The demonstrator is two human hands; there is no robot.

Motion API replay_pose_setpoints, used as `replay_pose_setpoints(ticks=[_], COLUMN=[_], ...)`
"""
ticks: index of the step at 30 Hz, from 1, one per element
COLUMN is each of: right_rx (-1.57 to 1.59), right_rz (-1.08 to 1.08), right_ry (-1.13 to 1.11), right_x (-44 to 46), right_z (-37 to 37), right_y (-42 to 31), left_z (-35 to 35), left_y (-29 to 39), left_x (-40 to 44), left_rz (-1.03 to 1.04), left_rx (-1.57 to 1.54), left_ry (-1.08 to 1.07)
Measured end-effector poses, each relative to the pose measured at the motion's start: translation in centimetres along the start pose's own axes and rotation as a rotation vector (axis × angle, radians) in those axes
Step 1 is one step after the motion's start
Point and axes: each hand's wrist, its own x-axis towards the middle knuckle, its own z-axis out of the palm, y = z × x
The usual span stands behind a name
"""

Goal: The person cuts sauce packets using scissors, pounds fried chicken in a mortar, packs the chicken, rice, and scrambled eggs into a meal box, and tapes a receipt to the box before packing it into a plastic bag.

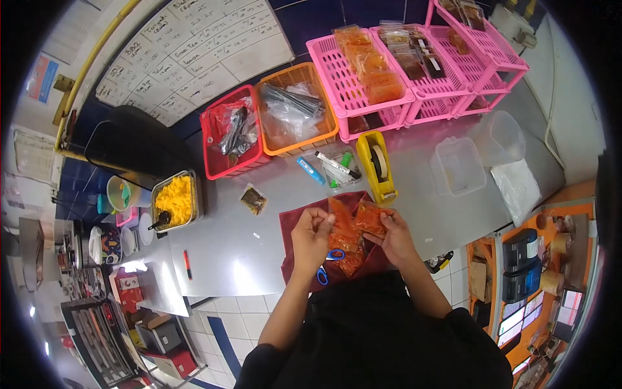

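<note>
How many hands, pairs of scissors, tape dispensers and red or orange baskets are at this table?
Hands: 2, left hand and right hand, both holding packets
Scissors: 1
Tape dispenser: 1
Baskets: 2, red basket and orange basket
Total: 6

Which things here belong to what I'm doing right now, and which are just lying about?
Likely in the job: red-orange sachets, maroon cloth, blue-handled scissors.

Seemingly just lying about: yellow tape dispenser, clear plastic tub, red pen-like tool.
</note>
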Motion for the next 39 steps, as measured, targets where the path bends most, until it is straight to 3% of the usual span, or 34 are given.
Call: replay_pose_setpoints(ticks=[2, 4, 5, 7, 11, 14, 17, 20, 22, 24, 25, 27, 30, 32, 34, 36, 38, 39], right_rx=[0.096, 0.302, 0.297, 0.121, -0.219, -0.588, -1.021, -1.374, -1.545, -1.908, -1.900, -2.175, -2.285, -2.143, -2.300, -2.332, -2.017, -1.932], right_rz=[0.074, 0.226, 0.232, 0.103, -0.021, -0.361, -0.629, -1.222, -1.261, -1.040, -1.065, -0.728, -0.639, -0.470, -0.841, -1.281, -1.749, -1.685], right_ry=[-0.074, -0.202, -0.209, -0.236, -0.216, -0.239, -0.267, -0.326, -0.454, -0.435, -0.450, -0.453, -0.437, -0.238, -0.333, -0.114, -0.195, -0.241], right_x=[-0.3, -0.5, -0.3, -0.1, 1.1, 2.8, 5.0, 11.4, 20.7, 27.4, 29.8, 34.3, 38.9, 36.6, 40.1, 39.2, 34.4, 31.0], right_z=[1.6, 2.9, 3.3, 3.5, 3.3, 5.2, 11.3, 17.6, 20.0, 22.3, 23.2, 25.3, 27.0, 29.0, 27.6, 26.9, 26.5, 25.3], right_y=[-0.1, -0.4, -0.2, 0.6, 1.5, -3.1, -14.5, -23.4, -27.1, -29.4, -29.9, -30.3, -30.3, -29.8, -30.0, -28.9, -28.1, -26.5], left_z=[0.5, 1.4, 1.7, 2.4, 2.8, 2.0, -0.5, -2.6, -3.4, -3.7, -3.9, -4.0, -3.7, -4.2, -4.0, -4.4, -3.8, -3.6], left_y=[0.5, -0.9, -2.1, -3.4, -3.1, -2.4, -4.0, -4.1, -5.5, -6.5, -7.2, -8.7, -9.5, -8.9, -10.5, -8.0, -9.0, -9.2], left_x=[-0.4, -0.6, -0.8, -1.2, -2.1, -2.2, -2.7, -3.5, -4.4, -5.2, -5.7, -6.9, -8.0, -8.0, -8.3, -7.2, -7.6, -7.3], left_rz=[-0.144, -0.205, -0.191, -0.187, -0.112, 0.031, -0.101, -0.157, -0.252, -0.228, -0.269, -0.300, -0.439, -0.457, -0.423, -0.442, -0.524, -0.428], left_rx=[-0.577, -0.597, -0.451, -0.263, -0.202, -0.177, -0.312, -0.264, -0.187, -0.206, -0.192, -0.228, -0.326, -0.235, -0.241, -0.111, -0.173, 0.073], left_ry=[-0.055, -0.029, -0.010, 0.059, 0.189, 0.351, 0.361, 0.280, 0.214, 0.190, 0.172, 0.174, 0.252, 0.245, 0.275, 0.284, 0.307, 0.256])
